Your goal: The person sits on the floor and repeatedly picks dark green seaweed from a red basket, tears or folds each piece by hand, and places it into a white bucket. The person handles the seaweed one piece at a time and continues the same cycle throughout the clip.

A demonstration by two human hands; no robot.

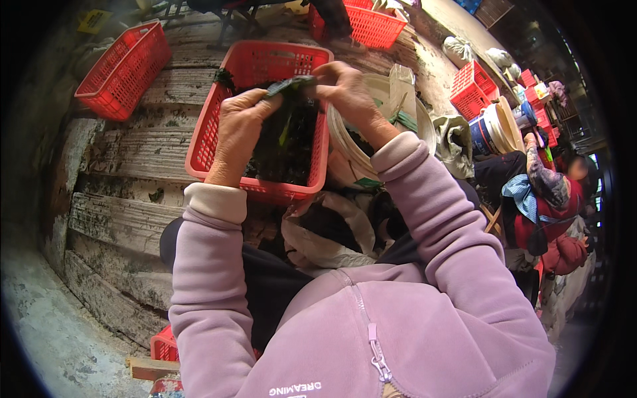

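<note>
My left hand (237,127) pinches one end of a dark green leafy strip (287,86), which looks like seaweed. At its other end, the fingertips of my right hand (343,92) close on the strip; the exact contact is blurred. Both hands are raised over a red perforated plastic basket (200,133). Inside the basket lies a dark, glossy mass of similar leaves (288,156). A small dark leafy clump (225,78) hangs on the basket's left rim. Below my right wrist stands a round whitish bucket (334,130), with a pale upright block (401,87) at its far side.
An open white woven sack (326,248) sits between my legs. Other red baskets stand at far left (122,74), at the top (375,25) and at right (473,89). A co-worker (552,199) sits at right beside a blue-and-white bucket (490,132). Weathered planks (142,154) form the floor.
</note>
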